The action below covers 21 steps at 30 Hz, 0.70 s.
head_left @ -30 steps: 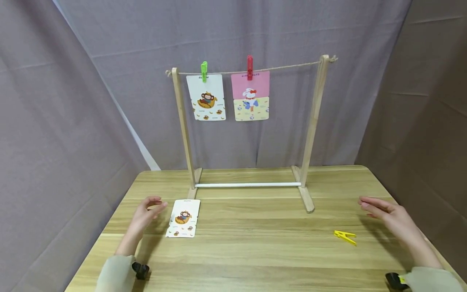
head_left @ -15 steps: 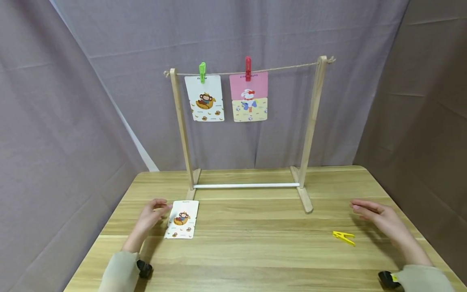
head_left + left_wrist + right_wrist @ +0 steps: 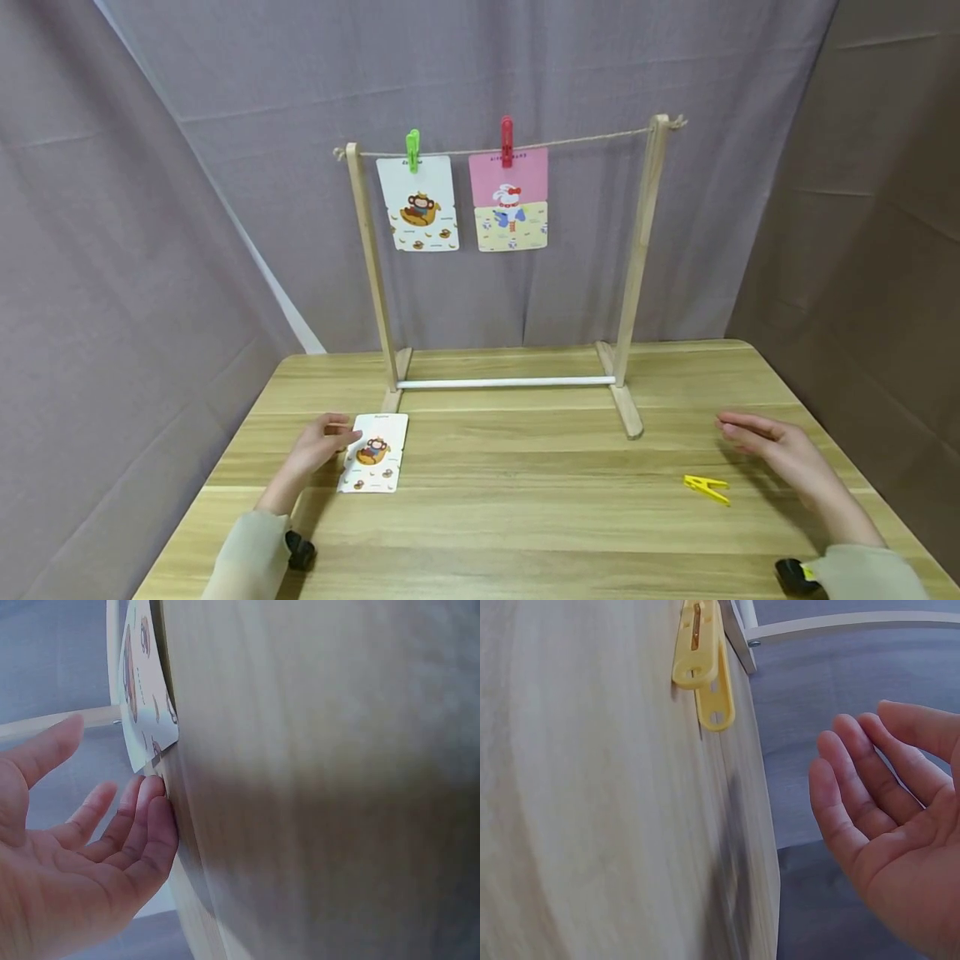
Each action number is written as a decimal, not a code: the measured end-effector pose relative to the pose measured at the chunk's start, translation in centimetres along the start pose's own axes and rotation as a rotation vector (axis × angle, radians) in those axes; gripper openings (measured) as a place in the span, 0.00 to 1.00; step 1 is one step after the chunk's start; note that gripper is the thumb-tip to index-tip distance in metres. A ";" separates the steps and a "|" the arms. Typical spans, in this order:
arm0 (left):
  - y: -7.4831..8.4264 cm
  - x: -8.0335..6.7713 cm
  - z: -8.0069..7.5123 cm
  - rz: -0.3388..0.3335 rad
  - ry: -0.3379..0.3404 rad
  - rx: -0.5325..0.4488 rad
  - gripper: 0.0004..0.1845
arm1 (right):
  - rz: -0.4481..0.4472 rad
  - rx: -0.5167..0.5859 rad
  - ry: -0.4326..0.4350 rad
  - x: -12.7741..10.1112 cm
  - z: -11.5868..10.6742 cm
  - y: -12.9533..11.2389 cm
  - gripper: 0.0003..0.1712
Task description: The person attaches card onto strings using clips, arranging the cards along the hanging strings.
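A white card with a monkey picture [image 3: 382, 475] lies flat on the table. At its left edge is my left hand [image 3: 318, 444], thumb over the card in the head view; the left wrist view shows thumb and fingers spread, with the card [image 3: 142, 682] just beyond the fingertips and not gripped. My right hand [image 3: 772, 442] hovers over the right side of the table, fingers loosely bent and holding nothing. A yellow clothespin [image 3: 707, 488] lies to its lower left; in the right wrist view the clothespin [image 3: 705, 667] is apart from the fingers.
A wooden stand [image 3: 636, 250] with a string [image 3: 592, 138] stands at the back. A green clothespin [image 3: 413, 150] holds another monkey card [image 3: 420, 183] on it, and a red clothespin [image 3: 507, 137] holds a pink and yellow rabbit card [image 3: 510, 229]. Grey curtains [image 3: 225, 100] surround the table [image 3: 525, 517].
My left hand has moved right, from beside the card to its left edge. My right hand has shifted slightly left, closer to the yellow clothespin. The cards and clothespins stay in place.
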<state>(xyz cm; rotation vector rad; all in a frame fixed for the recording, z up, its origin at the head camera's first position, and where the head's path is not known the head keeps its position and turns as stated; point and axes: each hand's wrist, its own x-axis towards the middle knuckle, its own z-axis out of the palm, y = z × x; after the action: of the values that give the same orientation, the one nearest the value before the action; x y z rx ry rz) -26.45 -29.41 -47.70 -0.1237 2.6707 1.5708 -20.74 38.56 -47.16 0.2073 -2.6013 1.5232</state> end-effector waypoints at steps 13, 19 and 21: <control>0.0 0.6 0.7 -0.018 -0.007 0.028 0.29 | 0.022 0.048 -0.002 0.0 0.5 0.6 0.20; 0.4 0.8 0.8 -0.034 0.006 0.064 0.29 | 0.002 0.048 0.000 0.0 0.6 0.5 0.23; 0.4 0.8 0.8 -0.038 0.011 0.070 0.29 | -0.007 0.045 -0.003 0.1 0.5 0.4 0.24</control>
<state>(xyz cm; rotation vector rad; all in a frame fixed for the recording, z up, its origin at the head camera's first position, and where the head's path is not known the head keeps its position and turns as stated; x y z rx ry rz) -27.31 -28.53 -47.78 -0.1806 2.7106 1.4682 -20.90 38.34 -47.78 0.2232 -2.5676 1.5818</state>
